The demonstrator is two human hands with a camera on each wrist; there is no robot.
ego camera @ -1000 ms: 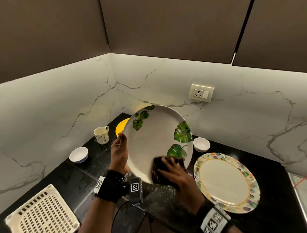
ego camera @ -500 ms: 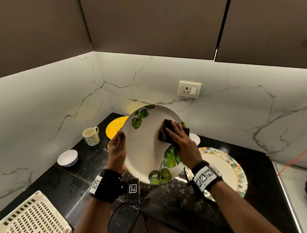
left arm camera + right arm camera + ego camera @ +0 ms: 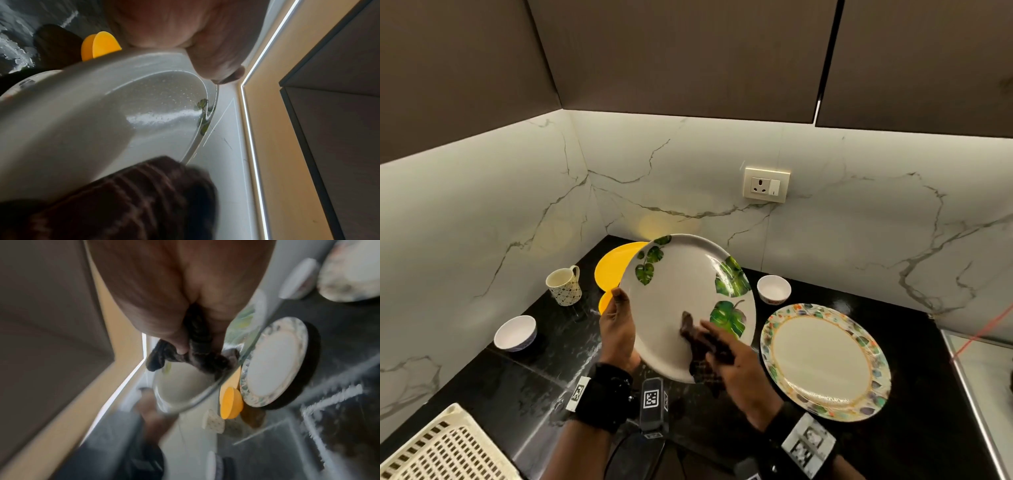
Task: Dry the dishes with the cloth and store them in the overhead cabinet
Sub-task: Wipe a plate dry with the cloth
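Note:
A white plate with green leaf prints (image 3: 681, 294) is held tilted above the black counter. My left hand (image 3: 619, 325) grips its left rim, thumb on the face; the left wrist view shows the plate (image 3: 98, 113) with water droplets. My right hand (image 3: 729, 356) holds a dark brown cloth (image 3: 700, 346) against the plate's lower face. In the right wrist view the thumb pinches the bunched cloth (image 3: 197, 353) against the plate (image 3: 183, 386). The brown overhead cabinets (image 3: 688, 58) have their doors closed.
On the counter lie a flower-rimmed plate (image 3: 825, 359), a yellow plate (image 3: 613, 267), a patterned mug (image 3: 565, 286), and two small white bowls (image 3: 515, 332) (image 3: 774, 289). A cream slotted rack (image 3: 445, 448) sits at the near left. A wall socket (image 3: 766, 185) is behind.
My right hand swept the cloth from the plate's upper right down to its lower edge. The plate has turned in my left hand, so the leaf prints sit differently.

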